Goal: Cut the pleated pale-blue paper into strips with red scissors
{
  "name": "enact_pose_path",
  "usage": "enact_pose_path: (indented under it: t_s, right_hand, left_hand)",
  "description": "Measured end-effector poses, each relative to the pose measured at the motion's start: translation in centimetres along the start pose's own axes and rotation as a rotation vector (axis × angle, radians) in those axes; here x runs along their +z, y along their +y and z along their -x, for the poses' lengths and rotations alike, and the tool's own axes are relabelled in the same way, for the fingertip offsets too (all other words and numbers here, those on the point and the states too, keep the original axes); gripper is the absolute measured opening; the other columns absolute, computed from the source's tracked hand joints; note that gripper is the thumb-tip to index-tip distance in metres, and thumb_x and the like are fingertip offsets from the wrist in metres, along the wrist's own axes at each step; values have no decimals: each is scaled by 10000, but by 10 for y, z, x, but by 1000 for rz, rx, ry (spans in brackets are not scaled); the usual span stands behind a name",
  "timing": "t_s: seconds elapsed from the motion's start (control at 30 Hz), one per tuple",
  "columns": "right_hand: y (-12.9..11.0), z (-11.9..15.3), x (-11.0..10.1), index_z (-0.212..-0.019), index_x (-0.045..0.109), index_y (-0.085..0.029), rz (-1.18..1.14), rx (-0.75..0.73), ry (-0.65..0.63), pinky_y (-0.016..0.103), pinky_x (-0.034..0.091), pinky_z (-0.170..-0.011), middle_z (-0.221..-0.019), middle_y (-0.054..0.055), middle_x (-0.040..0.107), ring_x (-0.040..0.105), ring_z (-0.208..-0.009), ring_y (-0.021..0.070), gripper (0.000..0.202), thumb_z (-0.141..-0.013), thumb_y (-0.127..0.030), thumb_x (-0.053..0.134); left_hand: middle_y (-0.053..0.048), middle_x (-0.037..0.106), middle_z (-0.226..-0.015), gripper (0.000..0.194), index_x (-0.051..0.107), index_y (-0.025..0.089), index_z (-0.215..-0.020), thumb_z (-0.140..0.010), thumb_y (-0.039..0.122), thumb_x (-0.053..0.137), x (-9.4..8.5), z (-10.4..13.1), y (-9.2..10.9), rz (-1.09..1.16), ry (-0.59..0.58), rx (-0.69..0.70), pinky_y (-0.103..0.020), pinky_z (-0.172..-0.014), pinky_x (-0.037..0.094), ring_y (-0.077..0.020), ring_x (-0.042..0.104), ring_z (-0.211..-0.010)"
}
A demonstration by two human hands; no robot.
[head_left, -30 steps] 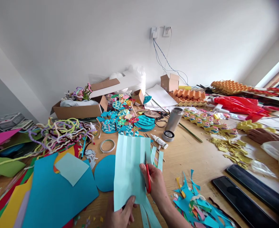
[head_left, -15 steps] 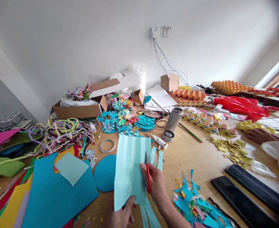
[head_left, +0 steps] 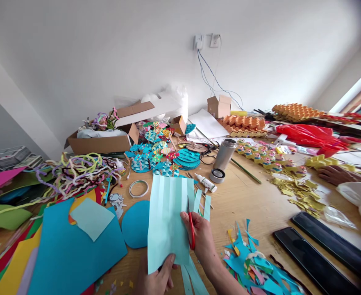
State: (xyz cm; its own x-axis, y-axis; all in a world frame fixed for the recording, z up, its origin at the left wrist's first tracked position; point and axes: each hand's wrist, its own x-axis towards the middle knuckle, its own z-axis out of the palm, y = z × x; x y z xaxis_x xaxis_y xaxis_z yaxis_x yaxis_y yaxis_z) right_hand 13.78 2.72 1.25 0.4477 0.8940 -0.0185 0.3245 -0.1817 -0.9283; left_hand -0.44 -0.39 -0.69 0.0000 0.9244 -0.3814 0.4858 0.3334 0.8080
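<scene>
A pale aqua sheet of paper point(head_left: 168, 221) with lengthwise creases stands tilted up before me. My left hand point(head_left: 160, 274) pinches its lower edge, thumb in front and fingers behind. Red-handled scissors point(head_left: 191, 231) are in my right hand point(head_left: 201, 235), their dark blades pointing away along the sheet's right side. Cut aqua strips point(head_left: 190, 276) hang below, and further paper strips point(head_left: 207, 207) lie on the table past my right hand. A blue paper circle point(head_left: 135, 225) lies left of the sheet, partly covered by it.
Blue paper scraps point(head_left: 244, 254) and two black phones point(head_left: 312, 254) lie at the right. Beyond the sheet are a glue bottle point(head_left: 207, 183), a steel flask point(head_left: 225, 153) and a tape roll point(head_left: 138, 189). Coloured sheets point(head_left: 85, 254) fill the left. Another person's hand point(head_left: 337, 175) rests far right.
Almost nothing differs. The view shifts very slightly, and both hands keep their hold on the paper and the scissors.
</scene>
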Motion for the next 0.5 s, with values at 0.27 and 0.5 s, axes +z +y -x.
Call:
enact_pose_path:
  t_s: [0.27, 0.5]
  right_hand:
    - [1, -1, 0, -511, 283, -200, 18, -33, 9, 206, 201, -436, -509, -58, 240, 234, -502, 90, 471, -767, -566, 431]
    - [1, -2, -1, -507, 284, -201, 17, -59, 26, 207, 198, -433, -511, -57, 249, 237, -501, 90, 463, -764, -548, 449]
  left_hand:
    - [-14, 514, -336, 517, 626, 201, -455, -560, 695, 517, 0, -1, 1, 9, 2, -22, -249, -400, 422, -149, 481, -343]
    - [2, 501, -339, 520, 651, 201, -498, -560, 698, 512, 1, -3, -2, 20, -25, -22, -237, -404, 419, -140, 481, -349]
